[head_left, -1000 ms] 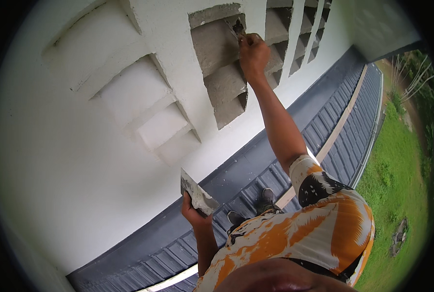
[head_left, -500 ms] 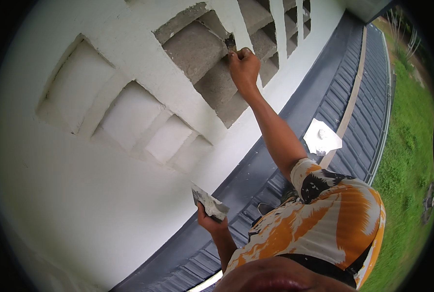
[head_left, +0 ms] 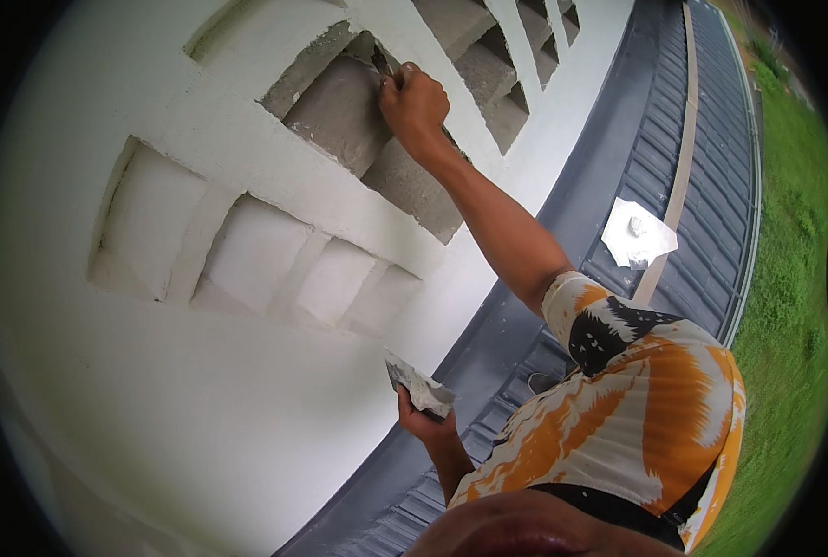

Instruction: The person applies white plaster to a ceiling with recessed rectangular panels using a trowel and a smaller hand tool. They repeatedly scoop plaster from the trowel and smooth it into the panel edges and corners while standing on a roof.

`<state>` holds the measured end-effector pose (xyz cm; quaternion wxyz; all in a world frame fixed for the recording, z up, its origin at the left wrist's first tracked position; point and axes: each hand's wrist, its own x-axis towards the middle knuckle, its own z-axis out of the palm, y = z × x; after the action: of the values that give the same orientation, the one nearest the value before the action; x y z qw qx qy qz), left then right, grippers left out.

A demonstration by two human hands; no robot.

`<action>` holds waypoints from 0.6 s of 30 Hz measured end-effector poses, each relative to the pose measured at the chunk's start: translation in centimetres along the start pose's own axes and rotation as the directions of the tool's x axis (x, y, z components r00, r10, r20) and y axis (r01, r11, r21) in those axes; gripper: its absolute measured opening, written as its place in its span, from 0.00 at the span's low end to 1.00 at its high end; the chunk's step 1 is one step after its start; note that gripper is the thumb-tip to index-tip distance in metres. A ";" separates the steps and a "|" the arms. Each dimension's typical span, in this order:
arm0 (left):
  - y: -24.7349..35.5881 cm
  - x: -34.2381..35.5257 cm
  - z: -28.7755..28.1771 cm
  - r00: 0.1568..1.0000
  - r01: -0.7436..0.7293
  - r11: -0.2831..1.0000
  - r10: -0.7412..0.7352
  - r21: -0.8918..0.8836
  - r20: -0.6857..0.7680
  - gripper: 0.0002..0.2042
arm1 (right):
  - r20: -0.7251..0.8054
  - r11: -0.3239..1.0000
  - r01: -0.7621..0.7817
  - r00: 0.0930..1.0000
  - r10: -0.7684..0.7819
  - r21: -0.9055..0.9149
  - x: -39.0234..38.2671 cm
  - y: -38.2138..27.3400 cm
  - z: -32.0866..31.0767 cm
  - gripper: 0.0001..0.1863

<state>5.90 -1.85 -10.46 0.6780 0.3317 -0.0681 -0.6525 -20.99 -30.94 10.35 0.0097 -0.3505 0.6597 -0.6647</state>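
My right hand (head_left: 417, 110) is raised to a square opening in the white wall, its fingers closed around the handle of a small putty knife (head_left: 380, 61). The dark blade meets the top inner corner of the rough grey recess (head_left: 335, 107). Lower down and close to the wall, my left hand (head_left: 424, 422) grips a flat, dark-edged plate (head_left: 419, 386) from below. White paste is spread over part of the plate. Part of the knife's handle is hidden by my right fingers.
Smooth white recesses (head_left: 256, 241) lie below the grey ones. A dark ribbed metal roof (head_left: 711, 167) slopes along the wall, with a wooden strip (head_left: 681, 176) across it. On it rests a white sheet (head_left: 629, 243) bearing a lump of paste. Grass (head_left: 795, 278) is beyond the roof's edge.
My view has shifted, so the wall openings sit differently. My right hand and the putty knife have moved left and up along the recess's top edge. The left hand still holds the plate.
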 end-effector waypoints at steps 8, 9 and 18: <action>0.2 -0.4 0.5 0.999 -0.003 0.999 0.005 0.036 -0.047 0.12 | 0.031 0.986 -0.116 0.993 0.113 0.122 -4.3 5.9 -4.0 0.14; 0.2 -0.4 0.7 0.998 0.001 0.999 0.001 0.038 -0.063 0.12 | 0.049 0.975 -0.102 0.994 0.094 0.197 -3.8 6.9 -4.4 0.14; 0.0 0.8 6.9 0.971 0.144 0.979 -0.111 -0.147 0.211 0.15 | 0.985 0.544 -0.828 0.055 -0.161 0.135 -6.6 2.2 -13.5 0.05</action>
<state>2.38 -5.10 -5.45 0.6488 0.2116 -0.0620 -0.7284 -23.44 -16.36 6.98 0.7408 -0.4498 0.2324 -0.4414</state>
